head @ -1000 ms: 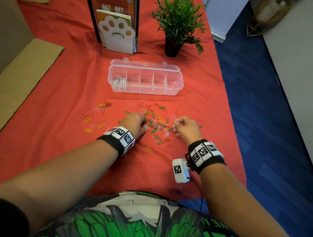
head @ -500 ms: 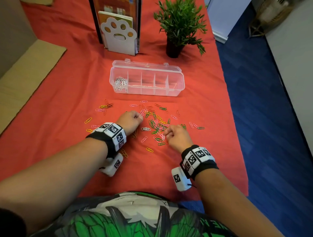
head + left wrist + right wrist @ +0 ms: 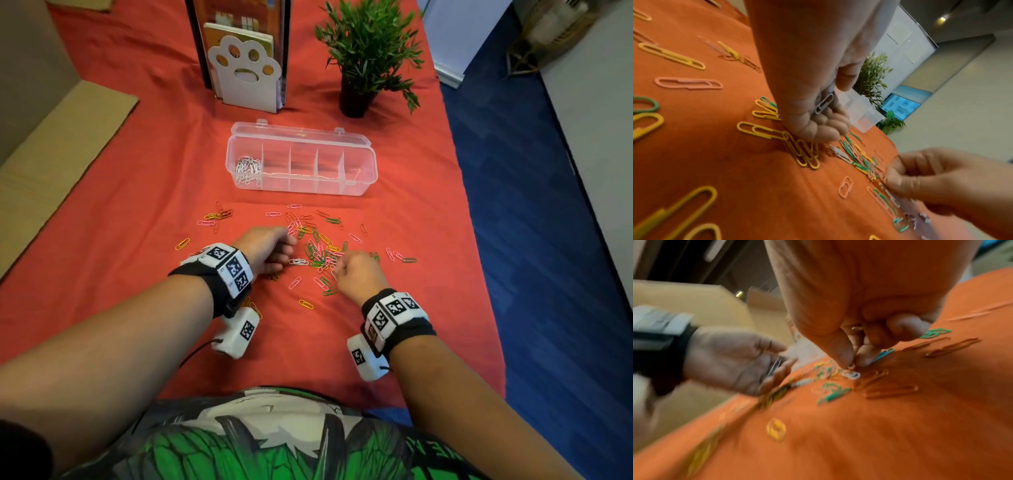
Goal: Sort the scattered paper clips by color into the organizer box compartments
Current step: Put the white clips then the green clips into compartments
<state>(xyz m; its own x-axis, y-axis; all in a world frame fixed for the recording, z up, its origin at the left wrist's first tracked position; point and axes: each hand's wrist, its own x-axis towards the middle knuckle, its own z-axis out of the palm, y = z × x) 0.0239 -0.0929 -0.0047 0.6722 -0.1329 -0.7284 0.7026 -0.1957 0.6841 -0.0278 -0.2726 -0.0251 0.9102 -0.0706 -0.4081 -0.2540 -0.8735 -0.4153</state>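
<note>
While left hand fingers cup a white clip, right hand fingers pinch another white clip.

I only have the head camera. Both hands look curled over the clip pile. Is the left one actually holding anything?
Observer: Yes. The left wrist view shows the left hand curled round a palmed white clip.
Operator: And the right hand?
Observer: In the right wrist view, the right hand has its thumb and forefinger pinching a loose white clip that lies on the cloth.
Operator: Is it carrying any others?
Observer: A pale tucked clip shows under its curled fingers. Blur hides whether there are more.
</note>
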